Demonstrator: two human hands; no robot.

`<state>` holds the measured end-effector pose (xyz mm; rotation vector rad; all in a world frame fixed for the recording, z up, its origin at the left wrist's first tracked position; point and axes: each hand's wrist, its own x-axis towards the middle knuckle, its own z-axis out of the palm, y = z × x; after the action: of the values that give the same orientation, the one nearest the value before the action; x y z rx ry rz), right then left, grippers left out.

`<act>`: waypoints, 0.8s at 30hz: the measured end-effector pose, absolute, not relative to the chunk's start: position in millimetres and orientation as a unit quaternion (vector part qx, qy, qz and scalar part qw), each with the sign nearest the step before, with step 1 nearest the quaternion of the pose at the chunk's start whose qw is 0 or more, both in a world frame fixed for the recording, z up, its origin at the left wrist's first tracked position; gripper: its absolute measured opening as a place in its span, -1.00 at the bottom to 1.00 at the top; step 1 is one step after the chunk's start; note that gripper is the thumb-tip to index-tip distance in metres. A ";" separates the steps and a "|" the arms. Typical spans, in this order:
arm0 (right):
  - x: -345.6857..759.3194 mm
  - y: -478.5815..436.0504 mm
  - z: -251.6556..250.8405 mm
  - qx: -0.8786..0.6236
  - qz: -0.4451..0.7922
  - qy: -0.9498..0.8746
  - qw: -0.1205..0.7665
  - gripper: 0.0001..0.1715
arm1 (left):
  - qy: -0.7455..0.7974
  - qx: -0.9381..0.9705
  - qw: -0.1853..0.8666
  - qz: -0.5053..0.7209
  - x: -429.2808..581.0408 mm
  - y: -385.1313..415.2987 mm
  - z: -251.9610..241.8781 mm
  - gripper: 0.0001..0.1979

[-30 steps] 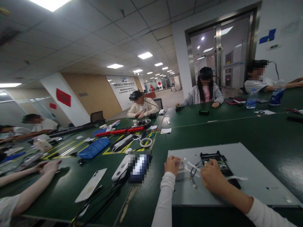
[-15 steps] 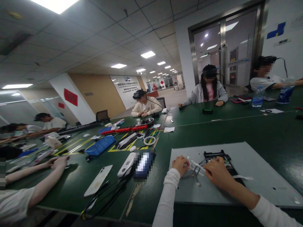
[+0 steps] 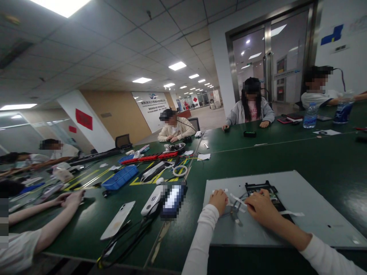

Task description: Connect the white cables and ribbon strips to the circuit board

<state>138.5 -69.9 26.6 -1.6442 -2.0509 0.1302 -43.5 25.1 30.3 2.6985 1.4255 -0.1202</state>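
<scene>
A flat grey panel [image 3: 304, 214] lies on the table in front of me. On its left part rests my left hand [image 3: 218, 201], its fingers curled together at the end of a cable; what they hold is hidden. My right hand [image 3: 261, 207] is closed just to the right, its fingertips at a white tape strip [image 3: 238, 201], and whether it grips the strip is unclear. A loose grey cable [image 3: 237, 217] lies between the hands. Partly behind my right hand is a black frame with a circuit board [image 3: 275, 200]. Another white strip [image 3: 295, 214] sticks out beside my right wrist.
Left of the panel lie a blue device with a lit screen [image 3: 172, 202], a white power bank [image 3: 153, 200], black cables [image 3: 140, 231] and a white phone [image 3: 119, 220]. A blue tray [image 3: 122, 177] stands farther off. A co-worker's arms [image 3: 57, 214] reach in at left.
My left hand has turned slightly and its fingers are curled in more. My right hand stays nearly in place. Across the table, a person's hand has slid a little to the right.
</scene>
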 end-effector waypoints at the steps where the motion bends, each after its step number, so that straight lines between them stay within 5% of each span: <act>1: 138.5 -70.1 27.3 -0.606 0.049 -0.754 0.250 -0.71 | 0.467 0.883 0.035 -0.044 -43.7 23.7 29.1 -0.85; 11: 138.9 -69.0 27.1 -0.609 0.055 -0.752 0.246 -0.70 | 0.402 0.912 -0.002 -0.085 -43.3 13.1 43.4 -0.75; 24: 138.6 -67.5 24.6 -0.610 0.064 -0.751 0.246 -0.72 | 0.413 0.910 0.042 0.011 -70.2 12.3 67.2 -0.70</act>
<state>138.6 -67.5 24.6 -1.6630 -2.0477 0.1748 -70.2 12.3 67.2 2.7844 1.2631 0.0344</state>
